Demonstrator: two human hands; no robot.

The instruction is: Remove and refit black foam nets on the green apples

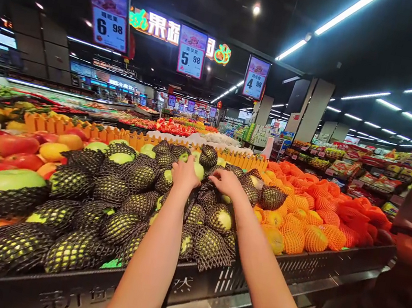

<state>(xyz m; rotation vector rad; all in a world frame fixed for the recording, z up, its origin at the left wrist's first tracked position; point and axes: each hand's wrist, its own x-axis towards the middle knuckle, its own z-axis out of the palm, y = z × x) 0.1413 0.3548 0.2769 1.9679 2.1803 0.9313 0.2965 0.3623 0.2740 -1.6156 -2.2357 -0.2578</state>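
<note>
Nearest us the black crate rim [207, 281] edges the display; we lean over it with both arms. Our left hand [185, 174] lies with fingers curled together over a green apple [198, 170] high on the heap of black-netted green apples [108, 211]; our right hand [228, 182] rests fingers down, lightly bent, on a netted apple [247, 190] just beside. Better to lift from the top, since lower fruit props the pile. Beyond, orange-netted fruit [309, 220] and an orange picket divider [129, 137].

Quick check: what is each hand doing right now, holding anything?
Left hand: curled on a green apple in the pile; grip cannot be told.
Right hand: fingers bent, resting on the black-netted apples; nothing lifted.
</note>
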